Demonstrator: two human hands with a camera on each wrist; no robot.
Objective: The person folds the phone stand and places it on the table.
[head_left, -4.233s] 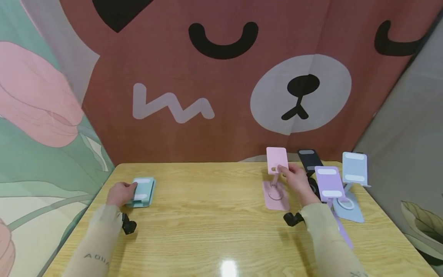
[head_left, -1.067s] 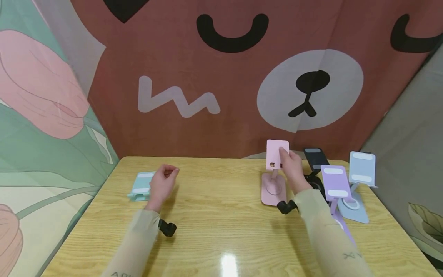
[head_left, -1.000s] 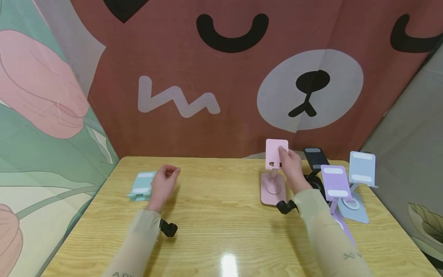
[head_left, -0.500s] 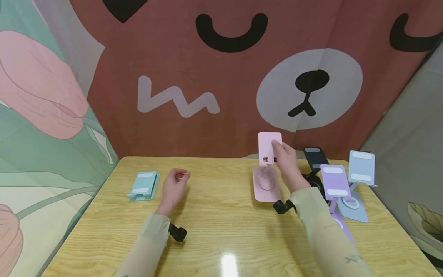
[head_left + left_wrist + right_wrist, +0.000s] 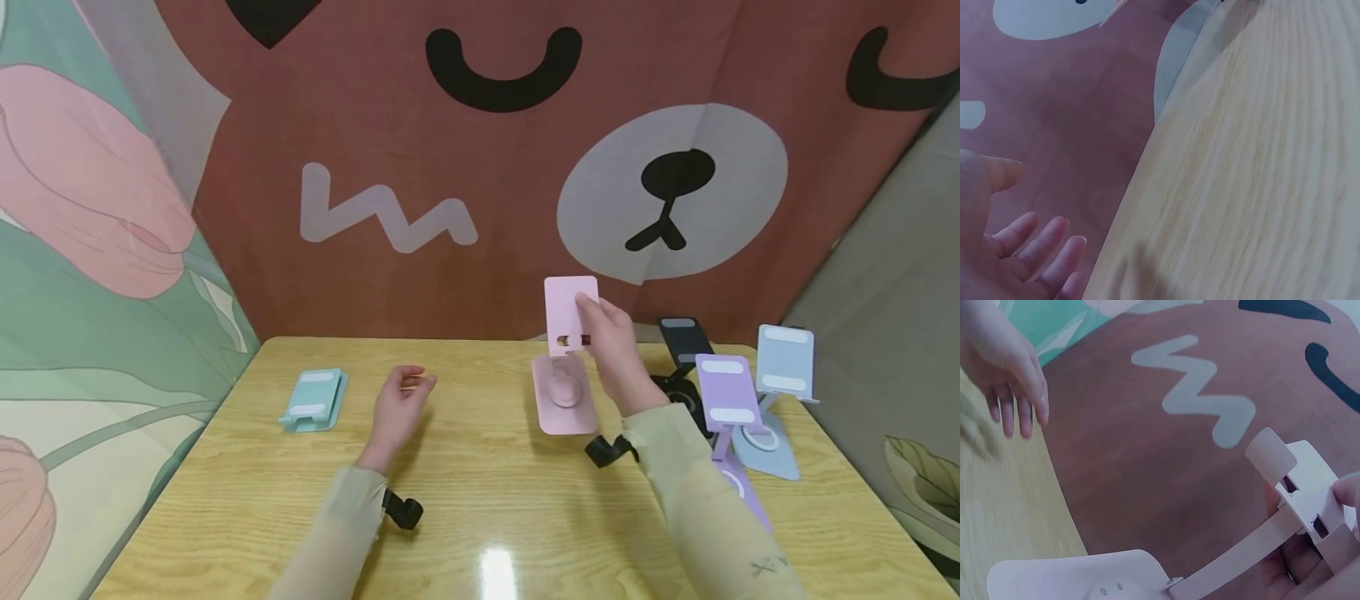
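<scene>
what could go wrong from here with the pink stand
The right hand grips the pink stand only by its top plate, so the base might swing. The right sleeve looks close to the purple stand and might knock it. The left hand holds nothing, so a slip might go uncaught.

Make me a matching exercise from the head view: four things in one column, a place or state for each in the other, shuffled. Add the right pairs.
Things
1. pink stand
2. teal stand
3. left hand
4. blue stand

Places and states
A. holds nothing
B. farthest right of the stands
C. gripped by the right hand
D. folded down, farthest left of the stands

Pairs: 1-C, 2-D, 3-A, 4-B
</scene>
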